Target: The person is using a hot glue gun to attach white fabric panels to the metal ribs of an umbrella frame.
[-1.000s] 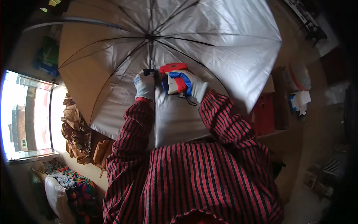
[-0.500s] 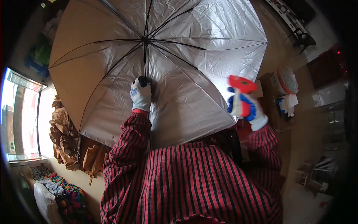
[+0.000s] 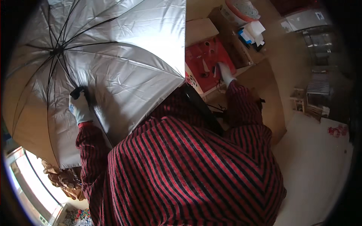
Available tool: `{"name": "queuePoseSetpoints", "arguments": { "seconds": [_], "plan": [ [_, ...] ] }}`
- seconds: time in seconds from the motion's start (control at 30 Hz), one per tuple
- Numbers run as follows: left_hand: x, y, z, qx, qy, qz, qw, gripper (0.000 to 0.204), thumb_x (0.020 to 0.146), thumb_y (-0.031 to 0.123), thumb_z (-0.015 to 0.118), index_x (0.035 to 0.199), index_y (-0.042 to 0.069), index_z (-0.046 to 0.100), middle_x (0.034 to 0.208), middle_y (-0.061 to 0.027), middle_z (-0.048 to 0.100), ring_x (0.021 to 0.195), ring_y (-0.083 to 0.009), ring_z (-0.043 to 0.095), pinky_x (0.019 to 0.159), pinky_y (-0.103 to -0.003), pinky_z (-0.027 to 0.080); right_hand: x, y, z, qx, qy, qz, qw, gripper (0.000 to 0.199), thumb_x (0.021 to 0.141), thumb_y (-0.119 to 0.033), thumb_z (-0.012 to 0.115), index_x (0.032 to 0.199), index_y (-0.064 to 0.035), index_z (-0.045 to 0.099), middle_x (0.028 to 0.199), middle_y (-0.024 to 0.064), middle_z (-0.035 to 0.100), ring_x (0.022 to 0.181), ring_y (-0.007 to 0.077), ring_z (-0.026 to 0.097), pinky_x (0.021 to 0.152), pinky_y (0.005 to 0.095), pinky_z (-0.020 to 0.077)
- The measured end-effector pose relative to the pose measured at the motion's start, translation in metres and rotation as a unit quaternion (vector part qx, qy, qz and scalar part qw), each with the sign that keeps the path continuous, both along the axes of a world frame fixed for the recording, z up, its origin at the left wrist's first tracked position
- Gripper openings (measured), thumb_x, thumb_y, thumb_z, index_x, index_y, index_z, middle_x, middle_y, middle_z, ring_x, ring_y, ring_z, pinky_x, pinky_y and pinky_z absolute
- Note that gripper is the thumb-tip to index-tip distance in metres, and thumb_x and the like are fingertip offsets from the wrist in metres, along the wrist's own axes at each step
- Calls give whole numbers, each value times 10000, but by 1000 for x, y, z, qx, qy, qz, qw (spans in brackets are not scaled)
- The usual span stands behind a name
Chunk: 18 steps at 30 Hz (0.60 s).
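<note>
The hands are well apart. The left hand [image 3: 80,107], in a pale glove, is closed round a black fitting [image 3: 77,92] on the shaft of an open umbrella [image 3: 124,73]. Blue printing on that glove is too small to make out. The right hand [image 3: 226,73], also gloved, reaches down over a flat red panel [image 3: 193,60]; whether it grips anything cannot be told. Small dark and pale items lie on the panel, too small to identify.

The umbrella fills the upper left, its silvery underside and dark ribs facing the wearer, ribs meeting at a black hub [image 3: 57,49]. Brown cardboard [image 3: 266,100] lies beside the right forearm. Beyond the panel stand a red-rimmed tub [image 3: 228,5] and a white-and-blue packet [image 3: 253,33]. Crumpled brown material [image 3: 64,180] lies near a bright window at lower left.
</note>
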<state>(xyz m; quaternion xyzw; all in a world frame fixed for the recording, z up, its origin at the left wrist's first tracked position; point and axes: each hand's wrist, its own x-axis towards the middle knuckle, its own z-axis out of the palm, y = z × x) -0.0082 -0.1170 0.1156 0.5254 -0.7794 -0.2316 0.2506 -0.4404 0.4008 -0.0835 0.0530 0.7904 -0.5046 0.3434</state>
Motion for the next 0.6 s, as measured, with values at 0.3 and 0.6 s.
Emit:
{"name": "queuePoseSetpoints", "arguments": {
  "seconds": [0.3, 0.6],
  "plan": [
    [3, 9, -20, 52, 55, -5, 997, 175, 824, 110, 614, 972, 31, 666, 880, -67, 687, 762, -152, 629, 702, -283, 493, 30, -34, 43, 341, 202, 122, 910, 685, 863, -363, 516, 1418, -71, 239, 1280, 167, 518, 1028, 314, 572, 907, 387, 450],
    [-5, -3, -32, 99, 101, 2, 990, 180, 832, 77, 604, 985, -4, 653, 923, -68, 674, 799, -145, 611, 729, -269, 488, -20, -16, 7, 410, 148, 45, 899, 702, 858, -285, 565, 1430, -78, 214, 1268, 152, 530, 974, 275, 600, 826, 375, 503]
  ]
}}
